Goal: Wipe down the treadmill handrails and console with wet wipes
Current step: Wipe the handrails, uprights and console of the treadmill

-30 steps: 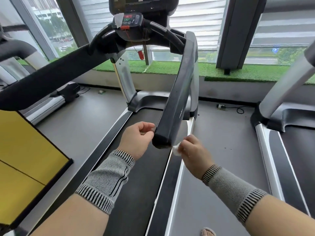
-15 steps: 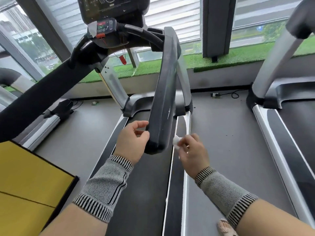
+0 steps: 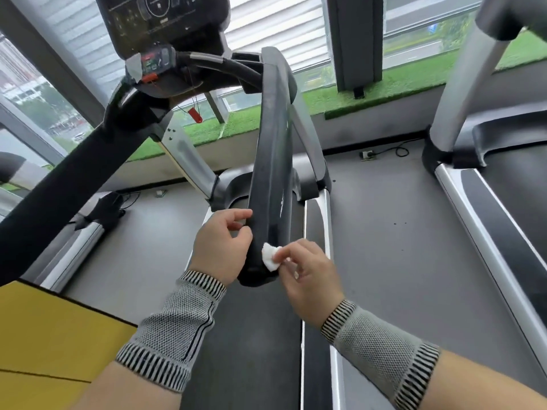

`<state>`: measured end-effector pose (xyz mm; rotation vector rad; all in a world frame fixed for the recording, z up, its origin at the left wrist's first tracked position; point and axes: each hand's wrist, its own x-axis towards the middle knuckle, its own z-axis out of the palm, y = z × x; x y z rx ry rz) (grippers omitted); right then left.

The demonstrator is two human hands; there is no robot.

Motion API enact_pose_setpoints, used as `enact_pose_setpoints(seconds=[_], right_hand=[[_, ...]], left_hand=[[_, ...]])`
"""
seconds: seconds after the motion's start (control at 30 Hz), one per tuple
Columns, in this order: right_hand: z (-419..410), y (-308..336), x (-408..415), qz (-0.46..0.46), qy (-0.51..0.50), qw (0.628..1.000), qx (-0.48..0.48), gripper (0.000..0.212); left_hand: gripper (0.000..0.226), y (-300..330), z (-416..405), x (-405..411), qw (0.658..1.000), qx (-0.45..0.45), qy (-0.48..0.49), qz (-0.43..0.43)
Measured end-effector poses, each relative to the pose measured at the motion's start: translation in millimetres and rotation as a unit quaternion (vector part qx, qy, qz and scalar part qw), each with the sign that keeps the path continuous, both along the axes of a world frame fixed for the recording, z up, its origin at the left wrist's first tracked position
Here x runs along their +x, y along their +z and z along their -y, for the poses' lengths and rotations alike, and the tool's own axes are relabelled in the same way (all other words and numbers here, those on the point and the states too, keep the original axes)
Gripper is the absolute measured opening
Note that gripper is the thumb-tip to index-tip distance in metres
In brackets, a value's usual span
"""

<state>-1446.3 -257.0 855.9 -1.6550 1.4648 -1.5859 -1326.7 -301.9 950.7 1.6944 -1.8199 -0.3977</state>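
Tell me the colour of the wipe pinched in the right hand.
White. The wet wipe shows best in the head view, pressed on the black handrail.

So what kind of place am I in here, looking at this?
Most likely a gym. A treadmill with a console and black handrail stands ahead, another treadmill sits to its right, all facing big windows.

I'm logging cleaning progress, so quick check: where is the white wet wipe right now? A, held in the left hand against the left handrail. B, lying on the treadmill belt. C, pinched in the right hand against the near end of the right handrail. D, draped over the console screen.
C: the right hand pinches the wet wipe against the near end of the right handrail, while the left hand steadies that rail's other side.
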Motion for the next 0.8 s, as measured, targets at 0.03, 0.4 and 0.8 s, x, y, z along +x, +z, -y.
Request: enact_pose_setpoints(seconds=[0.03, 0.4, 0.8], right_hand=[[4, 1, -1, 0.001, -0.001, 1.000, -0.001, 0.015], [3, 2, -2, 0.042, 0.035, 0.998, 0.007, 0.017], [27, 4, -6, 0.051, 0.009, 0.997, 0.049, 0.016]], left_hand=[[0.028, 1, 2, -1, 1.000, 0.001, 0.001, 0.003], [0.033, 2, 8, 3, 0.999, 0.030, 0.031, -0.002], [0.040, 6, 8, -14, 0.998, 0.055, 0.027, -0.016]])
